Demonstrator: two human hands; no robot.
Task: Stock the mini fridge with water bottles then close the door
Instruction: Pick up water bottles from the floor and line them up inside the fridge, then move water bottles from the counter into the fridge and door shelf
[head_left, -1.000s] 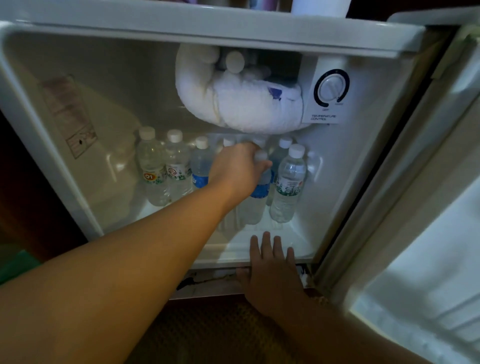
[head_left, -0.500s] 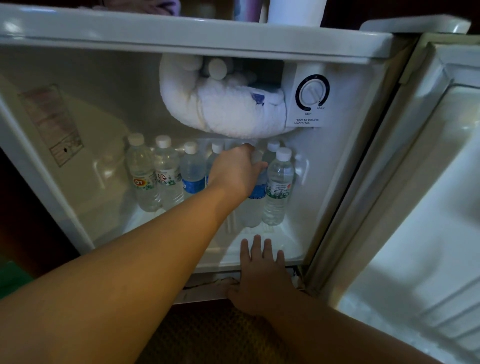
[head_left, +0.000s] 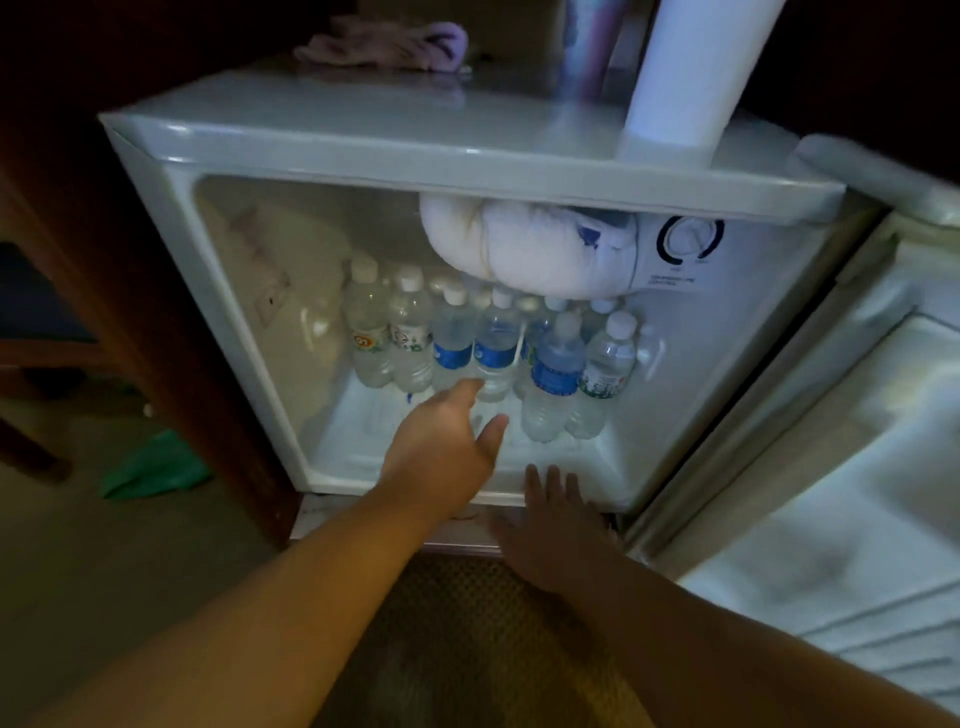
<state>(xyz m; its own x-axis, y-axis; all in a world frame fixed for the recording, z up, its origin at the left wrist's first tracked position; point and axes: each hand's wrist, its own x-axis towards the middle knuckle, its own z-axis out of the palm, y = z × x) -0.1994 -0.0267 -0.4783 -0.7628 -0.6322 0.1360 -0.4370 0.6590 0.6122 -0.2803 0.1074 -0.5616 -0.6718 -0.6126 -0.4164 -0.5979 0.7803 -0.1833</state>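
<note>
- The room is dim from where I watch: a brown patterned carpet (head_left: 498, 623) in front, dark wooden furniture on the left, and a white mini fridge (head_left: 363, 150) with smooth, glossy plastic walls.
- Its door (head_left: 831, 519) hangs wide on the right, its ribbed inner liner facing me, so I judge the closing step not yet done.
- Stocking looks well along: the water bottles (head_left: 452, 343) stand upright in tight rows on the fridge floor, clear ribbed plastic with white caps. One blue-labelled bottle (head_left: 556, 374) and a green-labelled one just beside it stand at the front right.
- A bare strip of fridge floor is free at front left; whether more bottles wait outside, I cannot tell.
- A thick, rounded lump of frost (head_left: 530, 249) bulges under the top, next to the round thermostat dial (head_left: 688, 240).
- My left hand (head_left: 441, 447) is released, fingers loose, empty, near the front row of bottles.
- My right hand (head_left: 556, 530) lies flat and spread on the fridge's lower edge, grasping nothing.
</note>
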